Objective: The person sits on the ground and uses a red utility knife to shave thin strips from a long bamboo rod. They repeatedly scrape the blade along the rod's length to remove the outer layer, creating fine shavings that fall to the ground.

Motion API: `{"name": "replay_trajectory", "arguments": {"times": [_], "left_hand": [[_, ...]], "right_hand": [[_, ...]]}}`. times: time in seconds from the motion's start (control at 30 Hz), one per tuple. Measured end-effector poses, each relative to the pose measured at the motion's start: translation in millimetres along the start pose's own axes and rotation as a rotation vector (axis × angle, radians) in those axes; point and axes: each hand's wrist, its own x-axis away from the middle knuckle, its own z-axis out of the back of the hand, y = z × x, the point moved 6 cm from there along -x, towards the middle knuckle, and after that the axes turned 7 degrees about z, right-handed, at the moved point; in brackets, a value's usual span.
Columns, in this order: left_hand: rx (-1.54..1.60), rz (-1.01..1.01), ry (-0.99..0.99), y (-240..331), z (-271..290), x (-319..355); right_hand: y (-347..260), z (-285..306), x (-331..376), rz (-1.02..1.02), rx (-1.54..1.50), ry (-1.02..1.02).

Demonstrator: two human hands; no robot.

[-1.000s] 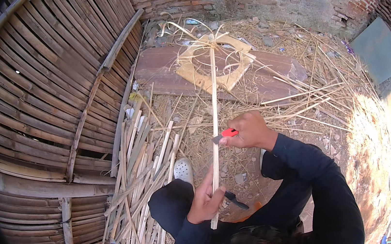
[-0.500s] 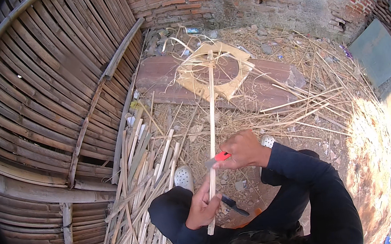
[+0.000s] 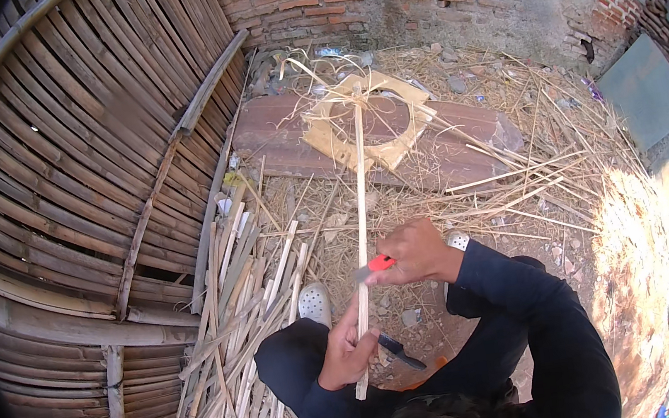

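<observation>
Left hand (image 3: 350, 352) pinching the pale stick (image 3: 361, 197) near its lower end, right hand (image 3: 417, 253) wrapped round a red knife (image 3: 380, 263), bamboo wall (image 3: 97, 180) rising at left, brown board (image 3: 266, 124) ahead, stick pile (image 3: 241, 333) beside the left shoe (image 3: 313, 302), pale stick reaching over the board, blade (image 3: 362, 274) across it

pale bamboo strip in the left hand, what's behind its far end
A tan panel with a round hole, and a brown board showing through that hole. Whatever the strip itself covers can't be seen.
</observation>
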Motion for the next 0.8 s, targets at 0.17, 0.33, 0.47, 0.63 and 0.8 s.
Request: {"name": "replay_trajectory", "arguments": {"times": [0.17,0.33,0.47,0.63,0.8], "left_hand": [[-0.029,-0.008,-0.016,-11,2,2],[-0.018,0.010,-0.006,0,0,5],[0.023,0.031,-0.017,-2,-2,7],[0.030,0.014,-0.058,-2,1,9],[0.019,0.015,-0.067,0,-4,4]], "right_hand": [[31,-9,-3,-0.099,0.017,0.043],[-3,-3,5,0.058,0.061,0.034],[51,-5,0,-0.148,0.074,0.063],[12,-3,3,0.041,0.083,0.054],[50,1,-4,-0.031,0.190,0.062]]}}
